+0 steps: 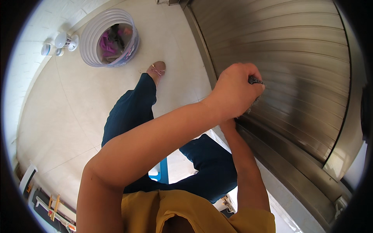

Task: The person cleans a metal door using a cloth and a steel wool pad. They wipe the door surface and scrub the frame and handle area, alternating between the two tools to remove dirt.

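My left hand (239,88) is closed around a dark grey, fuzzy bunched material (254,80), either a cloth or a scrubbing pad. More of it shows below the fist, down towards my other hand. My right hand (228,124) is mostly hidden behind the left wrist; only the part near its wrist shows, so its grip cannot be seen. Both hands are in front of a ribbed metal shutter panel (291,58), close to its lower metal frame (279,145).
A clear plastic bucket (84,43) at the upper left contains water with purple and dark cloths (109,43). White containers and a lamp-like item (61,40) stand by the wall. A blue stool (164,171) is partly visible beneath me. My shoe (157,68) rests on pale tiles.
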{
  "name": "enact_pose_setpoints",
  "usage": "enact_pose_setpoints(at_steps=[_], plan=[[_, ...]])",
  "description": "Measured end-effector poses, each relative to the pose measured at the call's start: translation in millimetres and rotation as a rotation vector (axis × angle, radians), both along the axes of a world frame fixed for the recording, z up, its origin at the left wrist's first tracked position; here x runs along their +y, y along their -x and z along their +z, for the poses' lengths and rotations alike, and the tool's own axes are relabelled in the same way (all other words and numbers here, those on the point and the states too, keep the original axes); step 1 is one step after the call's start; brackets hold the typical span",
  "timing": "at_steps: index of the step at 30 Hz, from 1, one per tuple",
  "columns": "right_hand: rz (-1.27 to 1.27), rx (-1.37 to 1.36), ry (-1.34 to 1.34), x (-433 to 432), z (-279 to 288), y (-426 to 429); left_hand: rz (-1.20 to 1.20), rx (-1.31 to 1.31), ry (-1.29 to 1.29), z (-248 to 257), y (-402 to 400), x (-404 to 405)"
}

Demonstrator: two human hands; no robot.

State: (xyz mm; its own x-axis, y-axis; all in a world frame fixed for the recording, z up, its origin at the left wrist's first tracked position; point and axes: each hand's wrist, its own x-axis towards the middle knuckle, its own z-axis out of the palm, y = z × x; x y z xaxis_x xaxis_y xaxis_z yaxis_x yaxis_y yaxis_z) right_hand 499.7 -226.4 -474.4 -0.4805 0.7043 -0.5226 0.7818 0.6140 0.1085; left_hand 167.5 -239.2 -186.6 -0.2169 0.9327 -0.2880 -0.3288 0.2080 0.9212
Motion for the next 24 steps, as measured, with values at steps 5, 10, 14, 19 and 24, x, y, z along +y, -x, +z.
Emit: enact_pose_setpoints(at_steps=[5, 10, 14, 19, 24], plan=[[0.006, -0.164, 0.162, 2.8, -61.1, -3.0, -0.048, 0.013, 0.000, -1.3, -2.7, 3.0], [0.148, -0.336, 0.208, 9.3, -112.0, 6.6, -0.012, 0.137, 0.010, -11.2, 1.3, 0.9], [0.149, -0.315, 0.236, 8.0, -113.4, 14.5, -0.041, 0.075, 0.048, -7.4, -1.2, 2.9], [-0.065, -0.085, 0.361, -1.7, -106.5, 11.9, -0.085, 0.103, -0.021, -8.8, -12.8, 4.3], [-0.752, 0.636, 0.932, -9.4, -56.1, 50.5, -0.082, 0.025, 0.002, -6.1, -15.1, 8.3]])
